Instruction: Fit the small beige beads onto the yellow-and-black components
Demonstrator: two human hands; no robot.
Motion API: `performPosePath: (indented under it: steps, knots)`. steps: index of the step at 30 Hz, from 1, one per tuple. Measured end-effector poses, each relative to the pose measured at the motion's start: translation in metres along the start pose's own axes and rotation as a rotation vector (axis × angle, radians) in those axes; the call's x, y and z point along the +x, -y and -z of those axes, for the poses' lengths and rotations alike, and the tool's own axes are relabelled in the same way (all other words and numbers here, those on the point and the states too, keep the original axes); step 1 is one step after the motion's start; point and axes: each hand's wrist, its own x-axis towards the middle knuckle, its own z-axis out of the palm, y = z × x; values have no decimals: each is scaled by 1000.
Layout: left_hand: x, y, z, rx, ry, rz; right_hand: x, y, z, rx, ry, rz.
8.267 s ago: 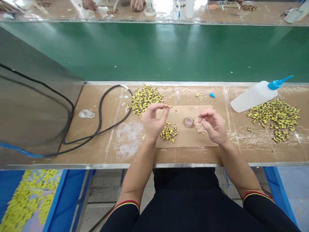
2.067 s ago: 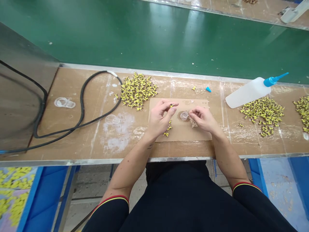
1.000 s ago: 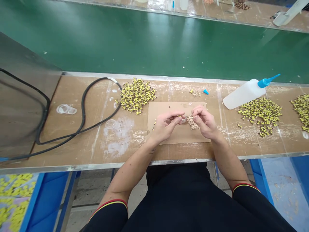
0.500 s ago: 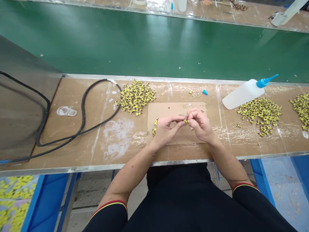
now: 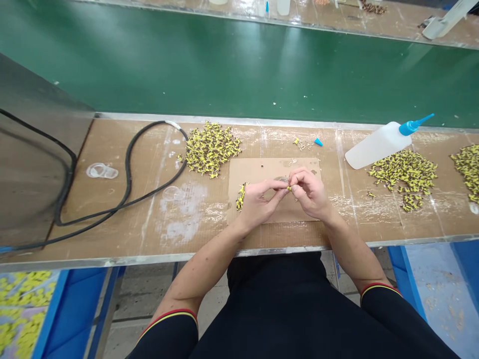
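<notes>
Between thumb and forefinger, my left hand (image 5: 260,202) pinches a small yellow piece (image 5: 289,188), mostly hidden by the fingertips. My right hand (image 5: 310,193) meets it there, its thumb and fingers closed at the same piece; whether it holds a separate tiny part I cannot make out. Both hands are above a cardboard sheet (image 5: 247,169). Beside the left hand lies a small group of yellow and dark pieces (image 5: 240,198), partly covered by that hand. Behind the fingertips a round, greyish clear thing (image 5: 281,179) shows on the sheet.
A pile of yellow-and-brown pieces (image 5: 212,148) lies left of the sheet, another pile (image 5: 406,172) to the right. A white bottle with blue nozzle (image 5: 377,145) leans on the right pile. A black cable (image 5: 129,169) loops at left. A blue cap (image 5: 318,142) sits behind the sheet.
My fingertips have closed further around the yellow piece, so less of it shows. The left forefinger has shifted slightly; both hands stay in about the same place.
</notes>
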Motion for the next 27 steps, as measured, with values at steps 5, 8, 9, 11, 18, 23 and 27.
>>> performPosePath:
  steps: [5,8,9,11,18,23,27]
  knots:
    - [-1,1,0,18,11,8,0,0,0,-31,1,2]
    - [0,0,0,42,15,-5,1,0,0,-53,-2,4]
    - [0,0,1,58,17,-16,1,1,0,-54,-5,7]
    - [0,-1,2,95,23,-52,1,1,-1,-50,-16,14]
    - [-4,6,0,261,-35,-224,-1,1,-3,-72,-39,-9]
    - [-5,12,-6,391,-188,-425,-3,2,-8,-96,-58,-2]
    - [-5,13,-8,448,-223,-517,-3,4,-13,-92,-81,-11]
